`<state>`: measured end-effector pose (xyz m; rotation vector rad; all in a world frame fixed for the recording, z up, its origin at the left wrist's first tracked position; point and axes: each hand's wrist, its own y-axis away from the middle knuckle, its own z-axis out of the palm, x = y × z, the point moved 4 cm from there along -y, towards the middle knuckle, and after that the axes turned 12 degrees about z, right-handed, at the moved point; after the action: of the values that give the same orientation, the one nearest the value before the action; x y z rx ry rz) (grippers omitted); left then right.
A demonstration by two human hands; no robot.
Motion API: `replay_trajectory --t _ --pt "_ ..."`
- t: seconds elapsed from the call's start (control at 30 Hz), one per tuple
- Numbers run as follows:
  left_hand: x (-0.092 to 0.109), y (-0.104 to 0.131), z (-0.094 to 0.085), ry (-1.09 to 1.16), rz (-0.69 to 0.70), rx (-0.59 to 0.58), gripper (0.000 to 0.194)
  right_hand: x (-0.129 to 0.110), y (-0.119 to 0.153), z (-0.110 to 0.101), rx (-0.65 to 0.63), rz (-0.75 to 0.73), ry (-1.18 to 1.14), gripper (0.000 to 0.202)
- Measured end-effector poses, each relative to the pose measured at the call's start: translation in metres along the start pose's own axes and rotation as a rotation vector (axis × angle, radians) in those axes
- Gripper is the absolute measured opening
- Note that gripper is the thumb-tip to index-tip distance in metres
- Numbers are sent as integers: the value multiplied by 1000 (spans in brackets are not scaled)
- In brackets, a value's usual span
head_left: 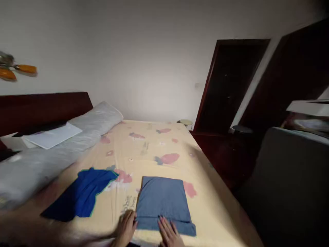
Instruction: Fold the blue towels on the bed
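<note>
Our left hand [125,228] rests at the near left corner of a folded grey-blue cloth [163,202], its fingers curled against the cloth's edge and touching it. Our right hand [169,235] lies flat on the cloth's near hem, fingers spread and pressing down, pinching nothing.

The cloth is a soft woven rectangle, folded neatly with a thicker doubled band along the edge closest to us. It lies on the near part of the bed [159,144], slightly right of centre. The bed is covered by a pale yellow sheet printed with pink and blue shapes, smooth and fairly flat.

To the left of the folded cloth, apart from it, a bright blue garment [82,195] lies spread out flat with an uneven outline. Further left, a long grey pillow [84,132] runs along the dark wooden headboard [43,108], with a white sheet of paper [52,136] resting on it. Beyond the bed stands a dark wooden door [226,85] in a plain pale wall.
</note>
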<state>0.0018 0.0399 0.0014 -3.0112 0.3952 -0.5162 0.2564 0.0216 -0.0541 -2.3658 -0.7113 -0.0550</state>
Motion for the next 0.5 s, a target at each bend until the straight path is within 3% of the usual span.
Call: replay_trajectory --t 0.13,0.23,0.3,0.4,0.5 --pt "5 0 -5 -19 3 6 23 77 41 -31 -154 -37 -72 75" --pt "10 0 -5 -127 13 18 30 112 63 -40 -330 20 -173 75" --pt "15 0 2 -222 108 -30 42 122 71 -40 -407 101 -243 73" --pt "23 3 17 -299 386 -159 58 122 72 -32 -501 222 -307 65" --pt "22 7 25 -292 523 -188 60 119 61 -27 -602 285 -334 57"
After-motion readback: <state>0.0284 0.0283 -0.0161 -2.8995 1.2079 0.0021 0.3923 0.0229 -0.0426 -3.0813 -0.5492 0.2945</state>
